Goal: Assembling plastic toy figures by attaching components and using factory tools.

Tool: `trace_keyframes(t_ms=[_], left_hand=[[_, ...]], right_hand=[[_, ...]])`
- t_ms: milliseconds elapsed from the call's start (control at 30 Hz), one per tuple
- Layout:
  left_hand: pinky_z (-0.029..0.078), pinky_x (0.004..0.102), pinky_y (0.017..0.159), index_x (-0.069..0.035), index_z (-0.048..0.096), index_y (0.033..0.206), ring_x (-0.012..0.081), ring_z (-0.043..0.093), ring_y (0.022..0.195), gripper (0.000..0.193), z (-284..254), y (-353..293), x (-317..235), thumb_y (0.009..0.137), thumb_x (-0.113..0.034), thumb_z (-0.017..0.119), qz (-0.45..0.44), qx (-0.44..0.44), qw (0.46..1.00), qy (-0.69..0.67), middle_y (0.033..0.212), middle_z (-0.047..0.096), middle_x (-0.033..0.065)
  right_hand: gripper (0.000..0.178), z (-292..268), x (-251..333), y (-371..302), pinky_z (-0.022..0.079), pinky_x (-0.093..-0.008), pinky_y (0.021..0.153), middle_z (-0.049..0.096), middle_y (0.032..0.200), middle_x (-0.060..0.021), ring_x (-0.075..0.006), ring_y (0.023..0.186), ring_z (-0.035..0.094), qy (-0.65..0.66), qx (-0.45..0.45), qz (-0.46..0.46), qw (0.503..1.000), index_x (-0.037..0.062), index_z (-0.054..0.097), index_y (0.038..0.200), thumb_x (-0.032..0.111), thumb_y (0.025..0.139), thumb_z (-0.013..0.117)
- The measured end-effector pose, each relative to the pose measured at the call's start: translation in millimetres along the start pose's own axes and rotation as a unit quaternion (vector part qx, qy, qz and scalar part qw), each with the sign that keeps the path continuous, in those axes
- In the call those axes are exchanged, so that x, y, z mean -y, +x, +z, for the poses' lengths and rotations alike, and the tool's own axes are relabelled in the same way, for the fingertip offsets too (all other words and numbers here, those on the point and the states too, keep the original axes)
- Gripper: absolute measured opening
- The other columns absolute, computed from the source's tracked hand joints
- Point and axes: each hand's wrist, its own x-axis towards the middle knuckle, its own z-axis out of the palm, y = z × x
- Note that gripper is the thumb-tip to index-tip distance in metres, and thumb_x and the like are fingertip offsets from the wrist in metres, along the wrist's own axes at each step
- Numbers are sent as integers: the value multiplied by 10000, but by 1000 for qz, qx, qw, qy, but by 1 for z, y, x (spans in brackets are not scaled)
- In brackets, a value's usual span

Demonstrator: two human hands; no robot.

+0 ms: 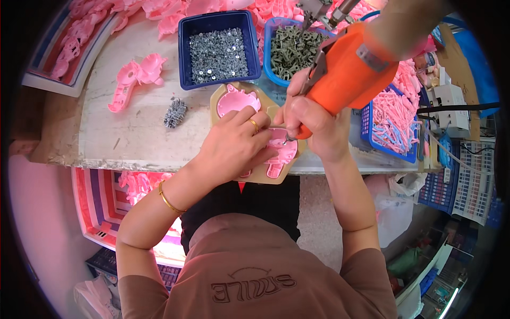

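My right hand (323, 127) is wrapped round an orange electric screwdriver (348, 72), which slants down to the left. Its metal bit meets a pink plastic part (287, 152) seated in a tan shaped fixture (264, 177) at the table's front edge. My left hand (234, 141) lies over the fixture with bent fingers, holding that part close to the bit. Its fingertips are partly hidden. Above the left knuckles, a rounded pink section (237, 99) shows in the same fixture.
A dark blue bin (184, 58) of small screws stands beyond the fixture, beside a blue basket (273, 80) of grey-green pieces. Left lie a loose pink part (127, 85) and a screw clump (175, 112). A basket (366, 125) of pink and blue strips sits right.
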Motion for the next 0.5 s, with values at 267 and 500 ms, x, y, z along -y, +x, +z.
trace_keyframes(t_ms=[267, 500], left_hand=[[477, 346, 799, -72, 686, 836, 205, 549, 974, 268, 0, 0, 0, 785, -329, 739, 0, 6, 1000, 4, 994, 563, 33], [467, 351, 814, -71, 685, 834, 205, 546, 978, 273, 2, -1, 1, 794, -337, 732, 3, 0, 1000, 6, 1002, 561, 37]], right_hand=[[201, 1, -1, -1, 550, -342, 597, 553, 598, -54, -119, 478, 512, -11, 0, -21, 1000, -12, 528, 1002, 103, 847, 587], [174, 3, 0, -2, 551, -332, 599, 552, 595, -55, -116, 468, 504, -14, -10, -14, 1000, -18, 523, 990, 60, 839, 563]])
